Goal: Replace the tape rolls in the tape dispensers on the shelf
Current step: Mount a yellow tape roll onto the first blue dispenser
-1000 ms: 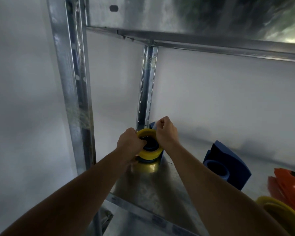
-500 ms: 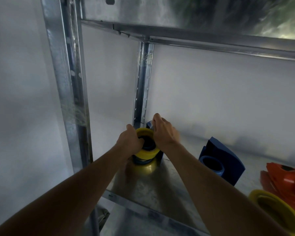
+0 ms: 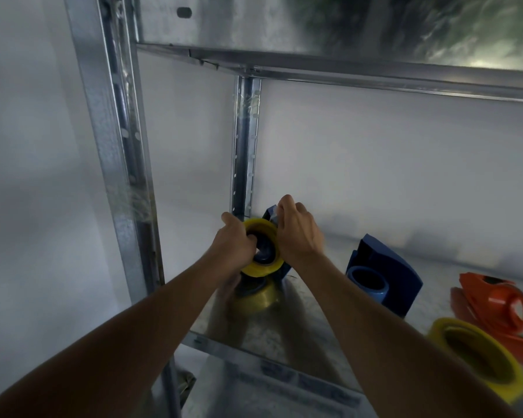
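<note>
1. Far left there's the front upright (image 3: 115,140) of a galvanized metal shelving unit, with a white wall behind it. The rear upright (image 3: 244,146) stands at the back corner, and the upper shelf (image 3: 314,28) hangs overhead.
2. Left hand (image 3: 231,247) is curled on the left side of a yellow tape roll (image 3: 261,267), fingers hooking into the hole in the middle, so it's definitely holding it, not just resting there.
3. That roll is up on edge at the back-left corner of the lower shelf (image 3: 284,336), sitting on a dark blue tape dispenser (image 3: 271,214) that's mostly hidden behind the hands. You can see its yellow reflection in the shiny shelf surface right below.
4. Right hand (image 3: 296,233) is curled over the top right of the same roll, fingertips bunched up by the dispenser's top end. Looks like a pinch, but I can't tell exactly what's between the fingers.
5. Further right, well apart from the hands, a second blue tape dispenser (image 3: 387,273) sits with its light blue hub empty.
6. Far right: an orange tape dispenser (image 3: 495,306) lying on the shelf, and just in front of it another yellow tape roll (image 3: 477,360), loose near the shelf's front edge.
</note>
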